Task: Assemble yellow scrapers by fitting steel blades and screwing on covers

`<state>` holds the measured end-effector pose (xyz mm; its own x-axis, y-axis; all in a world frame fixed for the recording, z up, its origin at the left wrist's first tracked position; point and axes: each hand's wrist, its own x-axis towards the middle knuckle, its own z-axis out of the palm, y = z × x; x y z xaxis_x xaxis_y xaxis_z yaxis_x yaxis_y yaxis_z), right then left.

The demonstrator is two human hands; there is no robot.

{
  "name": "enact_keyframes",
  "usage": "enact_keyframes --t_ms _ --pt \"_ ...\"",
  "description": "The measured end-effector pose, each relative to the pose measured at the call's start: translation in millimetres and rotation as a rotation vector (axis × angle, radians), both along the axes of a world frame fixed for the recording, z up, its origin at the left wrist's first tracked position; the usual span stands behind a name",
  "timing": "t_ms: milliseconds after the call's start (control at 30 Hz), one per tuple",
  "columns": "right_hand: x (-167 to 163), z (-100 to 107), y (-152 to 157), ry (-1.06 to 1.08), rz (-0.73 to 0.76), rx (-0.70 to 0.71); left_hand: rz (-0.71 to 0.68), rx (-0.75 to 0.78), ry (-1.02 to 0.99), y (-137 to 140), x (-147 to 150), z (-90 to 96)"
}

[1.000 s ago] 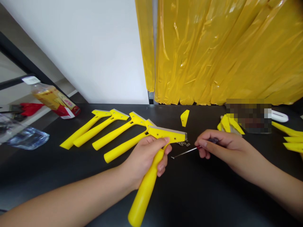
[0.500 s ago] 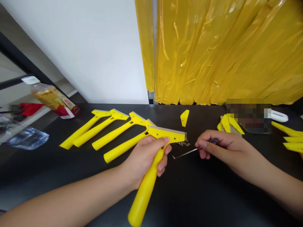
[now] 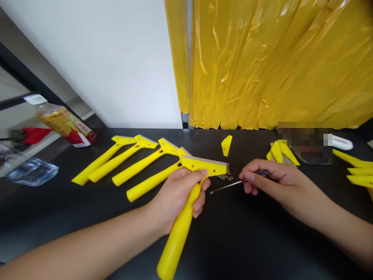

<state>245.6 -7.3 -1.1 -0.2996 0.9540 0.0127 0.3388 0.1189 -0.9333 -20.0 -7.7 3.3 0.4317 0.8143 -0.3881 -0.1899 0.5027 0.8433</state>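
My left hand [image 3: 182, 194] is closed round the neck of a yellow scraper [image 3: 177, 237], its thumb on the head below the blade edge. Two dark holes show in that head. Between the fingers of my right hand [image 3: 266, 179] is a thin screwdriver [image 3: 227, 187], its shaft pointing left and its tip short of the scraper, apart from it. At the tip sits a small bit that could be a screw; it is too small to tell. Several small metal nuts [image 3: 224, 177] lie on the black table just behind the scraper's head.
Several yellow scrapers [image 3: 140, 163] lie in a row at left. A loose yellow plate [image 3: 226, 145] lies behind the nuts. More yellow plates [image 3: 279, 152] are at right, with yellow handles [image 3: 359, 171] beyond. A drink bottle [image 3: 62, 120] stands at far left.
The screwdriver's tip has shifted slightly left and the shaft looks turned a little. Both hands keep their grips, and the scraper stays nearly where it was.
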Motion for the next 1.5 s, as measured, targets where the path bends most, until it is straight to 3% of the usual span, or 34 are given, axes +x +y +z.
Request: enact_keyframes --t_ms 467,767,1000,1500 --pt "7 20 -7 -0.093 -0.082 0.145 0.065 -0.024 -0.001 1 2 -1.4" --pt "16 20 -17 0.167 -0.285 0.174 0.001 -0.018 0.026 -1 1 -1.4" --pt "16 16 -17 0.171 -0.242 0.176 -0.071 0.018 0.065 -1 1 -2.3" --pt "18 12 -17 0.131 -0.227 0.222 -0.091 -0.002 0.072 0 0 -3.4"
